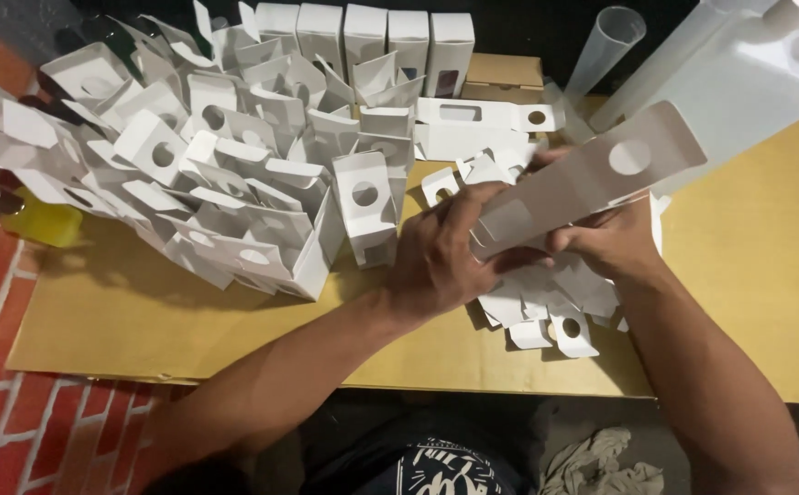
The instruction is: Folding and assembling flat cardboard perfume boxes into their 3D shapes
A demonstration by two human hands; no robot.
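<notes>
Now, grip: left hand (440, 261) and right hand (606, 240) are both clasping a flat white carton blank (583, 179).
Risk: the blank's raised end is likely swinging toward the clear tube (606, 41), possibly toppling it.

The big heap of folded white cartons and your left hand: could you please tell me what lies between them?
In the head view, bare brown cardboard sheet separates the heap of cartons from the left hand.

arms: both bare to the elbow, no sleeves in view
wrists: no watch, no bands
garment (436, 463): dark, white printed graphic, at 6 o'clock
</notes>
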